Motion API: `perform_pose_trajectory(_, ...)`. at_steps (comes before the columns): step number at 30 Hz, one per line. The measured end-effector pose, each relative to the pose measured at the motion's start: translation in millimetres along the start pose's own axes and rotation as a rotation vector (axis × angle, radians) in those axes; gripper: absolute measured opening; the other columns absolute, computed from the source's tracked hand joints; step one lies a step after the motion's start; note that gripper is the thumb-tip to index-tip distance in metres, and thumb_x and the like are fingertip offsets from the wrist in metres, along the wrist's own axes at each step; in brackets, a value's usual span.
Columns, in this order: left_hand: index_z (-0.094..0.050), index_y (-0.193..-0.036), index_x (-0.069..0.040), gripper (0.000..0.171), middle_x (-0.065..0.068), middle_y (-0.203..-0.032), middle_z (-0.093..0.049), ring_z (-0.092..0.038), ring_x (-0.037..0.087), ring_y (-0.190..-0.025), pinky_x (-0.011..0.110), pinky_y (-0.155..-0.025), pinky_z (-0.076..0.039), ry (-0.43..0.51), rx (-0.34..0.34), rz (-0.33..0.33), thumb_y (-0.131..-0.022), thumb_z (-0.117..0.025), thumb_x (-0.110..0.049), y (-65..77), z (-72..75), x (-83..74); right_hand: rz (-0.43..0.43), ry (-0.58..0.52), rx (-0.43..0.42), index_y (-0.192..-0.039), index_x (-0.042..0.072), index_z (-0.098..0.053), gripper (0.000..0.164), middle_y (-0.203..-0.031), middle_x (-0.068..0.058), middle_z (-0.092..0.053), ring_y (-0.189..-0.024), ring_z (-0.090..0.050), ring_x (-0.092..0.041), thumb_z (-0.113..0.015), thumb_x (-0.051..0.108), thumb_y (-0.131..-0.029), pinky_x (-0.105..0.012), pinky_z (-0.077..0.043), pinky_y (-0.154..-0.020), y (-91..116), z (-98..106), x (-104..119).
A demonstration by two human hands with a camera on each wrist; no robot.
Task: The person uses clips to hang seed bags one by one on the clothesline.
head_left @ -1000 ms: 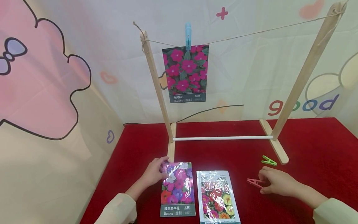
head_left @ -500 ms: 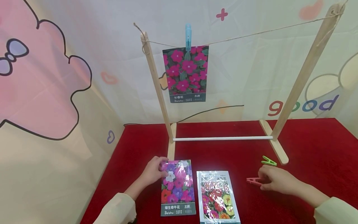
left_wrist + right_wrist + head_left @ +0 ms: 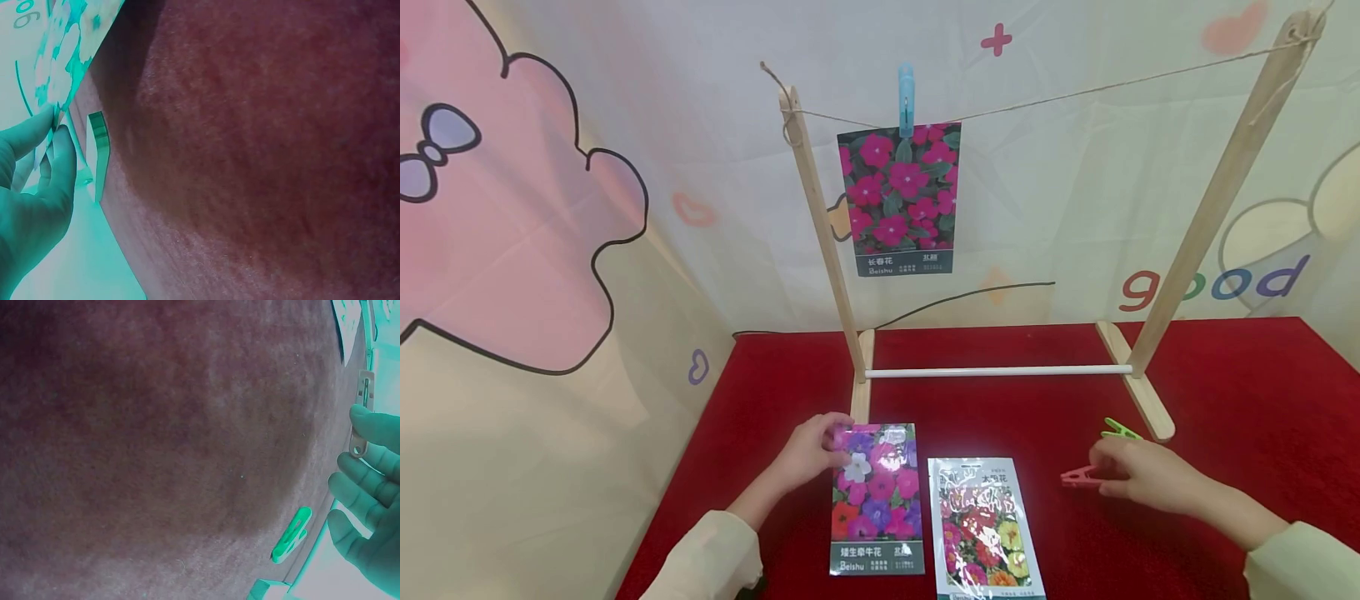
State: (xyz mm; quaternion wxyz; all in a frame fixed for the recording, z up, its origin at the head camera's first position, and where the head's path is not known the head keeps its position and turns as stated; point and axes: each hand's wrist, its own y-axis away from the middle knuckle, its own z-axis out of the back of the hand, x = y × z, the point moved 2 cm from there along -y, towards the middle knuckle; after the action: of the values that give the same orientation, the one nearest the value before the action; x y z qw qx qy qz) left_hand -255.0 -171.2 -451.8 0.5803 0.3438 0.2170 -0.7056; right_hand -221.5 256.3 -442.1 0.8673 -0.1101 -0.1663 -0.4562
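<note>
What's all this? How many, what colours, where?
Backdrop: one, white with drawings, behind
Tabletop: one, red, below
Frame: one, pale wood, on tabletop
Rod: one, white, across frame's base
String: one, tan, across frame's top
Hanging packet: one, magenta-flowered, on string
Lying packet: one, white-edged, on tabletop
Held packet: one, pink-purple, left of lying packet
Top clip: one, blue, on string
Loose clip: one, green, on tabletop
Held clip: one, pink, right foreground
Sleeves: two, pale, foreground
Left hand: one, bare, on held packet
Right hand: one, bare, on held clip

Left hand (image 3: 806, 450), right hand (image 3: 1142, 475), fingers (image 3: 64, 161) pinched
</note>
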Motion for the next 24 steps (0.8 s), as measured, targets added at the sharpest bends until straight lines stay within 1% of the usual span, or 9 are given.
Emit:
perform_pose_trajectory(6,-0.053,-0.116,-0.015,0.042,0.007,-0.096,-0.056,-0.053,0.019,-0.085,0.030,-0.068,-0.051,0.119,0.026,0.031,-0.076,-0.068,-0.014,0.5,3.9,0.7,0.011,-0.016,-0.002,-0.086,0.015,-0.057,0.021,-0.079,0.011,-0.054,-0.065,-0.043,0.002,-0.070,0.017,-0.071,-0.017,-0.039,-0.054,-1,3,1)
perform_pose_trajectory(11,-0.053,-0.115,-0.014,0.042,0.009,-0.098,-0.056,-0.055,0.019,-0.085,0.031,-0.069,-0.052,0.200,0.048,0.030,-0.076,-0.068,-0.014,-1.1,6.8,3.3,0.033,-0.029,-0.003,-0.091,0.013,-0.060,0.021,-0.084,0.009,-0.056,-0.069,-0.047,0.003,-0.069,0.019,-0.073,-0.019,-0.044,-0.057,-2,6,1)
perform_pose_trajectory(15,-0.053,-0.117,-0.014,0.042,0.009,-0.099,-0.055,-0.055,0.020,-0.086,0.032,-0.071,-0.052,0.232,0.067,0.038,-0.077,-0.067,-0.014,-2.2,8.6,1.9,0.046,-0.054,-0.003,-0.093,0.011,-0.062,0.023,-0.083,0.009,-0.056,-0.069,-0.046,0.004,-0.069,0.021,-0.074,-0.018,-0.045,-0.057,-3,9,2)
perform_pose_trajectory(20,-0.053,-0.117,-0.015,0.042,0.010,-0.100,-0.056,-0.056,0.020,-0.087,0.033,-0.073,-0.052,0.257,0.090,0.049,-0.077,-0.066,-0.014,-4.6,9.7,-1.1,0.065,-0.050,-0.023,-0.096,0.008,-0.063,0.026,-0.083,0.009,-0.055,-0.069,-0.045,0.004,-0.068,0.022,-0.074,-0.019,-0.044,-0.057,-4,11,3)
perform_pose_trajectory(24,-0.053,-0.118,-0.014,0.042,0.010,-0.101,-0.056,-0.057,0.020,-0.088,0.034,-0.074,-0.052,0.283,0.108,0.041,-0.078,-0.066,-0.014,-5.4,11.3,-6.0,0.078,-0.038,-0.039,-0.096,0.008,-0.063,0.027,-0.084,0.008,-0.055,-0.071,-0.047,0.003,-0.068,0.022,-0.074,-0.019,-0.044,-0.058,-4,13,4)
